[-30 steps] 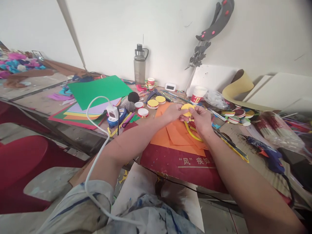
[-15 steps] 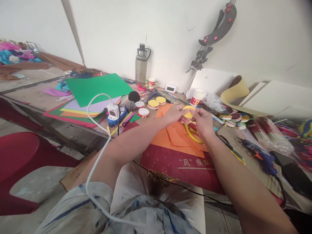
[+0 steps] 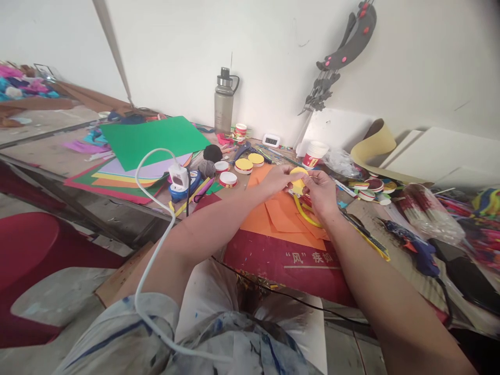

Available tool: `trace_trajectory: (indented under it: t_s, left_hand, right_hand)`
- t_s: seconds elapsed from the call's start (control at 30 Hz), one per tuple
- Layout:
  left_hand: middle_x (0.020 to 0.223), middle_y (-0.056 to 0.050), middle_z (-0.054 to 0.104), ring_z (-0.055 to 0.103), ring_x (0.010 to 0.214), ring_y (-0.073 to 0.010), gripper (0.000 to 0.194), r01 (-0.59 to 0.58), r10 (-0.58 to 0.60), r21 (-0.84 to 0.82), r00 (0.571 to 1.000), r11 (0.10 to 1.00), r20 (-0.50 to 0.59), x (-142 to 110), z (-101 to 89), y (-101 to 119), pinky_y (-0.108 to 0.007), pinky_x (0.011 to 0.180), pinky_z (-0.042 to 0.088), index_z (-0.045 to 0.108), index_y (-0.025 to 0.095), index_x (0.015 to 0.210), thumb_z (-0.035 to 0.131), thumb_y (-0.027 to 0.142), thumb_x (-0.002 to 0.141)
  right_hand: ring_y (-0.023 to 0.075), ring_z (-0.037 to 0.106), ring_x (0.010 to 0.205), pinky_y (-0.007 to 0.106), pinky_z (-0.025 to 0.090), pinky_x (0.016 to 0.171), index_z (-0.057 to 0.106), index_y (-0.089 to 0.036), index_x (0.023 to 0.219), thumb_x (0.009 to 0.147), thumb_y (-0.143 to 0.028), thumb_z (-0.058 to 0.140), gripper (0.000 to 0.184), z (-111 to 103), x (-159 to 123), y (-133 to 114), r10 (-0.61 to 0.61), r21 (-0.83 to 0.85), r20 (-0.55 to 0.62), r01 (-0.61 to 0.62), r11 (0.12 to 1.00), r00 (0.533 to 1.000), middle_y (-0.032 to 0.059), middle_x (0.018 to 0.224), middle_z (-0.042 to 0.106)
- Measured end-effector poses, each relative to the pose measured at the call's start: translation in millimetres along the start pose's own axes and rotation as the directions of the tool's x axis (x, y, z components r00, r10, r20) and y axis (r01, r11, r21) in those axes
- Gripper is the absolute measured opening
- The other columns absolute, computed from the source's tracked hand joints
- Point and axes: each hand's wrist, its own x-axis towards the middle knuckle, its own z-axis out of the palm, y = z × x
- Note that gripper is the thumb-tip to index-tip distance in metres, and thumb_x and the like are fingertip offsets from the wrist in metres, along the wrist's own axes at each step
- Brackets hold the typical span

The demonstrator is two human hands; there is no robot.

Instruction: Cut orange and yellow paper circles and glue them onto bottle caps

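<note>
Between my two hands is a round yellow disc (image 3: pixel 298 178), held above the orange paper sheets (image 3: pixel 281 216). My left hand (image 3: pixel 279 179) pinches its left edge. My right hand (image 3: pixel 322 190) grips the right edge with thumb and fingers. Whether the disc is loose or fixed on something beneath, I cannot tell. Under my hands a yellow ring-shaped handle (image 3: pixel 307 214) lies on the orange paper, partly hidden. Two yellow-topped round pieces (image 3: pixel 244 166) and white-topped ones (image 3: pixel 227 179) stand to the left of my hands.
A green sheet (image 3: pixel 156 140) tops a stack of coloured paper at left. A water bottle (image 3: pixel 224 104), a small clock (image 3: pixel 271 140) and a paper cup (image 3: pixel 314 154) stand near the wall. Right of my arm lie a glue gun (image 3: pixel 417 250) and a black phone-like slab (image 3: pixel 466 271). A white cable crosses my left arm.
The disc has tilted more upright in my fingers, showing more of its yellow face. Both hands keep hold of it in nearly the same place. The camera view has shifted slightly.
</note>
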Motion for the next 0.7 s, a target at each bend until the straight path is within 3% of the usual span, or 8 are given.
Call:
trace_trajectory:
  t_s: [0.17,0.4,0.5,0.63,0.7]
  left_hand:
    - [0.060,0.007,0.058,0.047,0.046,-0.0028,0.035,0.008,-0.011,-0.042,0.998,0.999,-0.066,-3.5,3.1,4.0,-0.019,0.048,0.036,0.061,0.016,0.073,0.083,0.018,0.100]
    - [0.060,0.004,0.059,0.054,0.047,-0.0056,0.043,-0.005,0.002,-0.030,0.997,1.000,-0.080,3.8,-1.2,-0.6,-0.022,0.051,0.039,0.059,0.016,0.070,0.072,0.026,0.109]
    - [0.060,0.004,0.060,0.056,0.048,-0.0066,0.040,-0.011,0.012,0.004,0.997,1.000,-0.082,6.5,-3.5,-1.2,-0.023,0.053,0.040,0.062,0.014,0.071,0.080,0.029,0.104]
    - [0.075,0.001,0.073,0.068,0.059,-0.0087,0.034,-0.018,0.020,-0.034,0.998,0.999,0.055,10.2,-5.6,-5.1,-0.022,0.060,0.048,0.071,0.011,0.084,0.097,0.033,0.088]
    - [0.076,0.000,0.074,0.067,0.060,-0.0083,0.035,-0.021,0.023,-0.029,0.997,0.999,0.068,12.3,-6.4,-7.2,-0.022,0.061,0.049,0.072,0.011,0.086,0.100,0.031,0.084]
  right_hand:
    - [0.0104,0.046,0.052,0.025,0.034,0.050,0.067,-0.023,0.085,0.068,-0.074,0.088,0.058,0.1,-0.4,0.9,-0.008,-0.007,0.033,0.008,1.000,0.999,-0.0051,0.061,0.059]
    - [0.0113,0.047,0.054,0.026,0.035,0.051,0.064,-0.024,0.083,0.070,-0.071,0.086,0.054,3.2,-0.9,-1.1,-0.033,-0.017,0.002,0.033,0.999,0.999,-0.0051,0.062,0.058]
    - [0.0114,0.045,0.054,0.026,0.035,0.051,0.062,-0.025,0.083,0.071,-0.071,0.084,0.053,2.6,1.5,-0.3,-0.048,-0.038,-0.014,0.047,0.998,0.999,-0.0059,0.062,0.056]
    - [0.0115,0.045,0.053,0.027,0.036,0.051,0.063,-0.024,0.085,0.070,-0.071,0.084,0.053,-1.0,5.7,1.7,-0.049,-0.036,-0.018,0.048,0.998,0.999,-0.0066,0.060,0.055]
    - [0.0115,0.045,0.053,0.027,0.036,0.051,0.063,-0.025,0.088,0.071,-0.074,0.084,0.056,-1.7,6.9,2.9,-0.044,-0.025,0.002,0.044,0.999,0.999,-0.0066,0.061,0.056]
